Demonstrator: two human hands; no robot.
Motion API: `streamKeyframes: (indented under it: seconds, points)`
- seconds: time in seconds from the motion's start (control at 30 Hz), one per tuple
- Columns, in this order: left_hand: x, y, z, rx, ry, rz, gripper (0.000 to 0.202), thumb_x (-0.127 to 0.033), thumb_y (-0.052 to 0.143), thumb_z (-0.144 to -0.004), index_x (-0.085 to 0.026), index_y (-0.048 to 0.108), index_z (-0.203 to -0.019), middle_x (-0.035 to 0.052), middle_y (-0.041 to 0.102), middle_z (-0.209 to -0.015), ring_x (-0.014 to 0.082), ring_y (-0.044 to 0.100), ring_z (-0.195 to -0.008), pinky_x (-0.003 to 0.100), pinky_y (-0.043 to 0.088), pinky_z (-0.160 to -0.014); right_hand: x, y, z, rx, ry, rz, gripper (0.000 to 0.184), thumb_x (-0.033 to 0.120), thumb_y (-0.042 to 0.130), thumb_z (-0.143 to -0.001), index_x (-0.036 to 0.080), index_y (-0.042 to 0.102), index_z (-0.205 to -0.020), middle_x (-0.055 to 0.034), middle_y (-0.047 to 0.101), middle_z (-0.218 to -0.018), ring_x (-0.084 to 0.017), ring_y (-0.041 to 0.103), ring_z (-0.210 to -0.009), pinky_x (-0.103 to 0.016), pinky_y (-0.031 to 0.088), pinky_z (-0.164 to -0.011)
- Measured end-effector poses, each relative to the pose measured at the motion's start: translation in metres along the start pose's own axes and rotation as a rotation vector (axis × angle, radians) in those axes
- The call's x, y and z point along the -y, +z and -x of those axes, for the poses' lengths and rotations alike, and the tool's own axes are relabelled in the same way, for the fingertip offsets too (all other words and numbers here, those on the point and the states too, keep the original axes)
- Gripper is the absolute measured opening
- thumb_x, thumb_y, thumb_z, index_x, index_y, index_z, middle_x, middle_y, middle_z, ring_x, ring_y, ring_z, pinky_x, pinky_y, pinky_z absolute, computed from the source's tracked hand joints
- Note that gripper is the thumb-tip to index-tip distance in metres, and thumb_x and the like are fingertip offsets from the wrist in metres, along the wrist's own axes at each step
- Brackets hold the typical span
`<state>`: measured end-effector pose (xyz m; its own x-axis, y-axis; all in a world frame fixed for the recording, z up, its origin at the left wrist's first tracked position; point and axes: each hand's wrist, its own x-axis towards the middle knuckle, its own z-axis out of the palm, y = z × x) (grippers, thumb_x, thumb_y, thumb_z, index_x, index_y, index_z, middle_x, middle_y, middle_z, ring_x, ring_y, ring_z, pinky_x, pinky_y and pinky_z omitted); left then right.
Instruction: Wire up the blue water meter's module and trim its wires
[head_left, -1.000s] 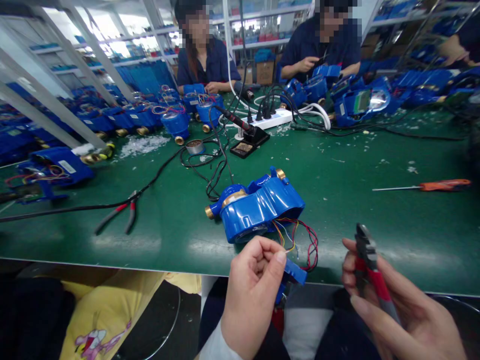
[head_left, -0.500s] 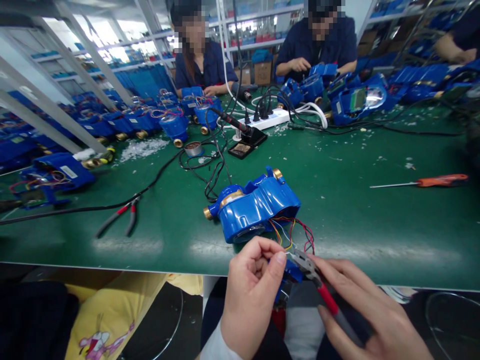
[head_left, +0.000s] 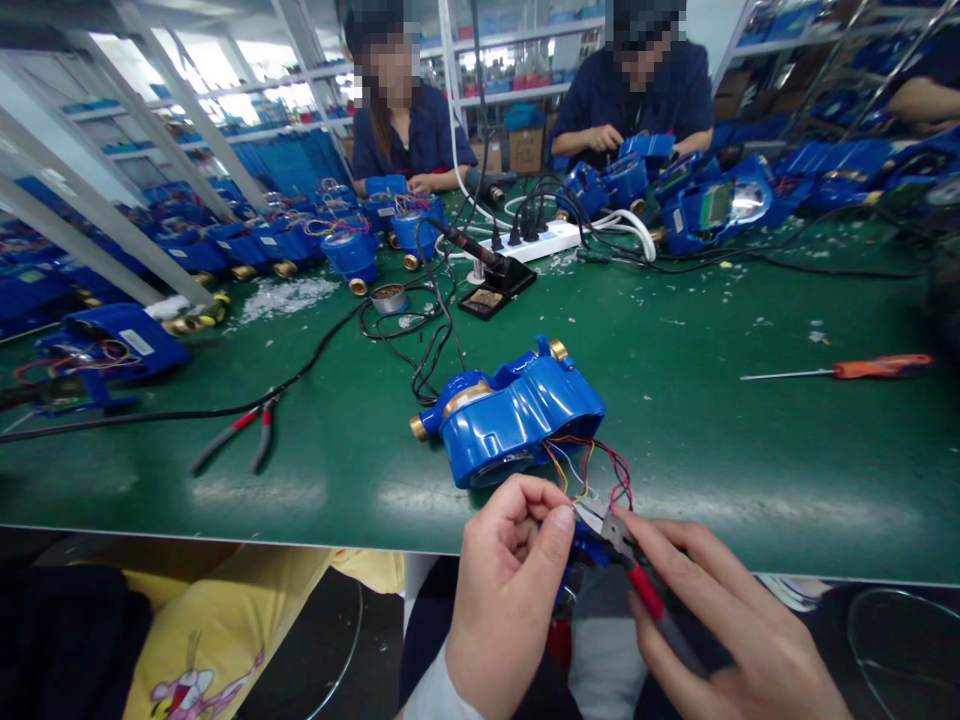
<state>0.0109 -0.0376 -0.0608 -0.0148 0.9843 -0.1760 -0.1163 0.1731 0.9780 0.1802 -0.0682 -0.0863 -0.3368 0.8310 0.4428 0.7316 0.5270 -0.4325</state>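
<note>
My left hand [head_left: 510,580] is closed in a pinch on a thin wire, whose end lies at the fingertips. My right hand [head_left: 735,610] grips red-and-grey pliers [head_left: 641,590], their jaws reaching the wire beside my left thumb. Just beyond both hands lies a blue water meter [head_left: 517,415] with brass ends, tipped on its side on the bench. Red, black, yellow and white wires [head_left: 615,465] come out of its open housing towards my hands. A small blue part [head_left: 591,545] hangs below the pliers' jaws, mostly hidden by them.
A second pair of pliers [head_left: 236,435] lies at left by a black cable. A soldering iron [head_left: 465,240] rests in its stand, near a solder tin [head_left: 388,298] and a white power strip [head_left: 544,240]. At right lies an orange screwdriver [head_left: 881,368]. Co-workers sit opposite among blue meters.
The pliers have shifted slightly, their jaws now closer to my left fingertips and the wire there. My left hand stays almost still, and the meter lies as before.
</note>
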Motion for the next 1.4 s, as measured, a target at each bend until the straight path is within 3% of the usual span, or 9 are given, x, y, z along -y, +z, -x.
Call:
streamKeyframes:
  seconds: [0.27, 0.43, 0.5, 0.57, 0.63, 0.7, 0.77, 1.0, 1.4]
  points:
    - [-0.003, -0.003, 0.003, 0.017, -0.036, 0.059, 0.023, -0.036, 0.068, -0.076, -0.015, 0.063, -0.084, -0.0011, 0.057, -0.068, 0.0081, 0.048, -0.060, 0.017, 0.040, -0.056, -0.008, -0.001, 0.004, -0.044, -0.133, 0.226, 0.052, 0.016, 0.050, -0.089, 0.012, 0.042, -0.140, -0.0141, 0.057, -0.111, -0.026, 0.058, -0.095, -0.039, 0.049, -0.081]
    - [-0.002, 0.001, 0.003, 0.014, -0.065, 0.050, 0.024, -0.033, 0.071, -0.071, -0.015, 0.055, -0.069, -0.0050, 0.048, -0.058, 0.0063, 0.040, -0.053, 0.017, 0.033, -0.052, -0.014, -0.006, 0.005, -0.022, -0.255, 0.336, 0.055, 0.013, 0.052, -0.087, 0.011, 0.042, -0.141, -0.0147, 0.059, -0.107, -0.028, 0.059, -0.092, -0.040, 0.045, -0.078]
    - [0.001, 0.001, 0.001, -0.026, -0.053, 0.051, 0.025, -0.034, 0.068, -0.075, -0.015, 0.054, -0.067, -0.0054, 0.047, -0.057, 0.0063, 0.038, -0.053, 0.017, 0.032, -0.051, -0.016, -0.008, 0.005, -0.029, -0.251, 0.340, 0.060, 0.013, 0.053, -0.087, 0.013, 0.037, -0.146, -0.0139, 0.059, -0.106, -0.029, 0.058, -0.091, -0.041, 0.044, -0.078]
    - [0.002, 0.001, 0.000, -0.060, -0.036, 0.064, 0.025, -0.035, 0.066, -0.078, -0.016, 0.053, -0.067, -0.0051, 0.047, -0.058, 0.0068, 0.041, -0.054, 0.016, 0.034, -0.052, -0.018, -0.010, 0.007, -0.106, -0.135, 0.313, 0.062, 0.016, 0.052, -0.089, 0.020, 0.033, -0.148, -0.0127, 0.057, -0.108, -0.028, 0.058, -0.091, -0.041, 0.044, -0.080]
    - [0.003, 0.002, 0.001, -0.059, -0.029, 0.081, 0.024, -0.036, 0.067, -0.078, -0.016, 0.055, -0.071, -0.0039, 0.050, -0.061, 0.0076, 0.045, -0.056, 0.017, 0.037, -0.054, -0.019, -0.011, 0.007, -0.205, 0.028, 0.231, 0.058, 0.020, 0.052, -0.091, 0.024, 0.035, -0.147, -0.0114, 0.055, -0.112, -0.027, 0.058, -0.093, -0.040, 0.046, -0.084]
    - [0.004, 0.003, 0.002, -0.042, -0.030, 0.093, 0.024, -0.037, 0.069, -0.077, -0.016, 0.057, -0.080, -0.0031, 0.052, -0.065, 0.0084, 0.047, -0.058, 0.017, 0.039, -0.054, -0.018, -0.012, 0.007, -0.232, 0.095, 0.147, 0.051, 0.024, 0.052, -0.092, 0.022, 0.041, -0.142, -0.0107, 0.054, -0.117, -0.024, 0.060, -0.096, -0.034, 0.049, -0.086]
    - [0.004, 0.004, 0.004, -0.042, -0.011, 0.090, 0.027, -0.040, 0.068, -0.078, -0.017, 0.058, -0.086, -0.0034, 0.051, -0.066, 0.0081, 0.045, -0.057, 0.017, 0.038, -0.052, -0.016, -0.012, 0.007, -0.167, 0.043, 0.100, 0.046, 0.025, 0.052, -0.091, 0.018, 0.046, -0.136, -0.0105, 0.055, -0.118, -0.022, 0.061, -0.098, -0.027, 0.052, -0.086]
    - [0.006, 0.005, 0.003, -0.034, -0.003, 0.071, 0.030, -0.045, 0.062, -0.084, -0.017, 0.053, -0.075, -0.0068, 0.044, -0.056, 0.0060, 0.038, -0.048, 0.017, 0.032, -0.047, -0.004, -0.004, 0.005, 0.024, -0.047, 0.018, 0.043, 0.018, 0.048, -0.088, 0.017, 0.046, -0.131, -0.0078, 0.062, -0.115, -0.017, 0.064, -0.105, -0.017, 0.055, -0.084]
    - [0.008, 0.004, 0.002, -0.032, 0.045, 0.013, 0.020, -0.035, 0.060, -0.084, -0.018, 0.055, -0.075, -0.0067, 0.046, -0.057, 0.0063, 0.038, -0.047, 0.017, 0.031, -0.046, 0.005, -0.004, -0.007, -0.038, -0.089, -0.015, 0.040, 0.014, 0.048, -0.084, 0.013, 0.053, -0.124, -0.0090, 0.067, -0.105, -0.018, 0.068, -0.095, -0.017, 0.057, -0.077]
